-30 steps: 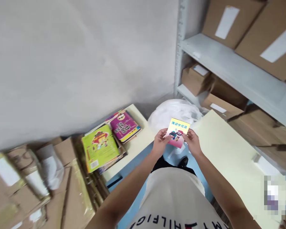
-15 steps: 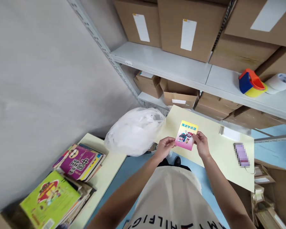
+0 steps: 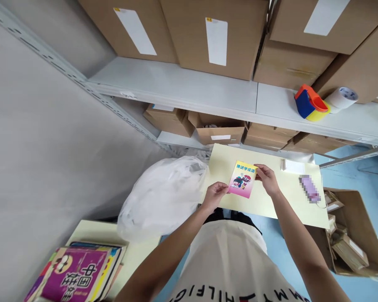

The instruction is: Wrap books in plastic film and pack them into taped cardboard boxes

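Observation:
I hold a small booklet (image 3: 243, 179) with a yellow-and-pink cartoon cover in both hands, above the near edge of a pale yellow table (image 3: 271, 200). My left hand (image 3: 214, 196) pinches its lower left corner. My right hand (image 3: 267, 179) grips its upper right edge. The cover faces me and is tilted slightly to the right.
A full white plastic bag (image 3: 160, 197) sits left of the table. A stack of colourful books (image 3: 78, 274) lies on a second table at lower left. Grey shelves (image 3: 208, 90) carry cardboard boxes, a tape dispenser (image 3: 310, 102) and a tape roll (image 3: 343, 97). An open carton (image 3: 353, 235) stands at right.
The view has swung right, from the book stack toward the shelves and yellow table. Both hands kept hold of the booklet, which now hangs over the table.

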A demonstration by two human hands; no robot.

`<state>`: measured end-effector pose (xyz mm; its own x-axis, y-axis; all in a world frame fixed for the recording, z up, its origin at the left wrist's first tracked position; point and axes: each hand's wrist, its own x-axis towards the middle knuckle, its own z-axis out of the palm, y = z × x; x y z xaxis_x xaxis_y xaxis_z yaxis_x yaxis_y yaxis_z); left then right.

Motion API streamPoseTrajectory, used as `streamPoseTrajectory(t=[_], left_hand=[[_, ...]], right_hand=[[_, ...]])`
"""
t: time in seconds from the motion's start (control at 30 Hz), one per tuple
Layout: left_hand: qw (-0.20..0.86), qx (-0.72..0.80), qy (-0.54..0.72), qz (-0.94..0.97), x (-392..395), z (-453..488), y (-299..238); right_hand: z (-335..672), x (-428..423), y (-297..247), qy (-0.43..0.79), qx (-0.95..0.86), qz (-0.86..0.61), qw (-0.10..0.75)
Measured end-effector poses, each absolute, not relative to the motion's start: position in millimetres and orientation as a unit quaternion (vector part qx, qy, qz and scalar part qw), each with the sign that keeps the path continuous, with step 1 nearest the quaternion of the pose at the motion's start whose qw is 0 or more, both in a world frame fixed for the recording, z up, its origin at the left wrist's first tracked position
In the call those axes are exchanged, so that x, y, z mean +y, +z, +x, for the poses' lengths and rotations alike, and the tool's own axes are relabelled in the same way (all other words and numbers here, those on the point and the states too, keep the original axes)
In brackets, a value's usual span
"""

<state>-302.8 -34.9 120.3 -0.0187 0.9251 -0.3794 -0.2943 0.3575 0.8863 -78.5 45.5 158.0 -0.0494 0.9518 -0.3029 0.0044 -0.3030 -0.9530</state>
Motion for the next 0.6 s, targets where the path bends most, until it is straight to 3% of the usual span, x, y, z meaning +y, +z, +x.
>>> streamPoseTrajectory(t=[0.6], left_hand=[[0.653,0.507,0.512,0.234,-18,-277,117]], right_hand=[[-43,85,157,0.533,-0.614,-0.434,0.389]])
